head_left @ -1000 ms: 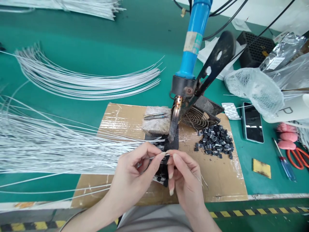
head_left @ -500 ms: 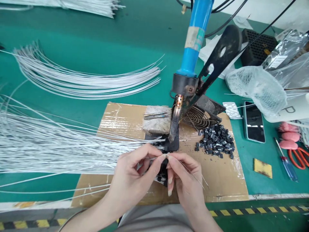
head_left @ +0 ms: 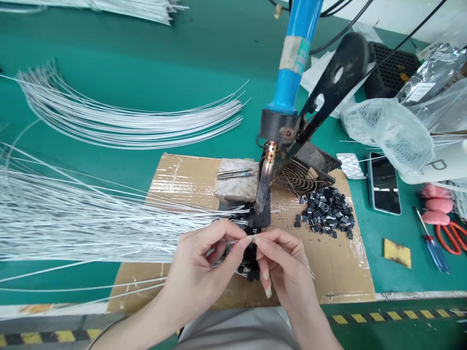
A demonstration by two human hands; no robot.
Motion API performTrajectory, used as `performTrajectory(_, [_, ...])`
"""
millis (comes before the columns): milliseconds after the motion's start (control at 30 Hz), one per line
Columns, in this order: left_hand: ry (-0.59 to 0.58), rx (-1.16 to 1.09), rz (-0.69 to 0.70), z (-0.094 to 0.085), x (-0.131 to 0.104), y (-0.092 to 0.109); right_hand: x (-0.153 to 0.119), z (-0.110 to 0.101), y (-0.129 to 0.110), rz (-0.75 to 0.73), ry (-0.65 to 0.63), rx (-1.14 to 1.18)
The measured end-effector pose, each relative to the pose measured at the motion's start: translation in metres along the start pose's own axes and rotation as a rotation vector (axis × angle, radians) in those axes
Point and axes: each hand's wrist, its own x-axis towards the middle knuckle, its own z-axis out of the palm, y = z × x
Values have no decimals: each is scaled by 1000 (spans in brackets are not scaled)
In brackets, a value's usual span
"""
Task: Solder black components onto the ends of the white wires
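Thumb and forefinger of my left hand [head_left: 206, 272] are closed in a pinch on a thin white wire [head_left: 229, 241]. My right hand [head_left: 286, 267] pinches close beside it, its fingertips nearly touching the left ones. Thin strands trail out past the right hand's outer side. What exactly lies between the fingertips is too small to make out. Beneath the hands, small black connectors [head_left: 251, 272] sit at the ends of wires. To the left spreads a large bundle of white wires [head_left: 91, 218]. The blue-handled soldering iron [head_left: 292, 73] hangs in a stand above, tip pointing down.
A cardboard sheet [head_left: 339, 277] carries a pile of small black parts [head_left: 326, 214], a fan [head_left: 299, 177] and a whitish block [head_left: 237, 187]. Another wire bundle [head_left: 127, 121] lies behind. Rightward are a phone [head_left: 385, 184], yellow sponge [head_left: 397, 253], screwdriver [head_left: 434, 245] and orange-handled tool [head_left: 450, 238].
My right hand has shifted slightly right and turned a little, its lower fingers moving right. The strands behind it now lie closer to the hand. My left hand stays almost still.
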Motion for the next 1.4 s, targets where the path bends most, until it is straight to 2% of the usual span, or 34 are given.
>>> performTrajectory(333, [14, 5, -14, 4, -1, -1, -2, -1, 2, -4, -24, 25])
performTrajectory(533, [86, 33, 56, 10, 0, 3, -2, 3, 7, -47, 8, 72])
performTrajectory(800, [106, 38, 53, 15, -8, -10, -3, 8, 17, -87, 72, 58])
performTrajectory(900, [88, -6, 21, 14, -9, -13, -5, 4, 16, -103, 73, 3])
performTrajectory(967, [75, -40, -23, 12, -9, -13, -8, -5, 10, -173, 110, -118])
performTrajectory(1000, [72, -57, -43, 11, -8, -13, -10, -11, 6, -244, 169, -222])
performTrajectory(1067, [74, -89, -72, 9, -7, -12, -12, -27, -4, -458, 370, -526])
performTrajectory(1167, [92, -121, -95, 8, -6, -9, -9, -51, -16, -798, 679, -1100])
performTrajectory(1200, [104, -123, -104, 9, -5, -8, -7, -57, -18, -871, 713, -1260])
performTrajectory(1267, [110, -119, -113, 9, -4, -7, -3, -65, -18, -942, 695, -1468])
performTrajectory(1400, [74, -104, -96, 7, -3, -6, 0, -67, -14, -942, 628, -1567])
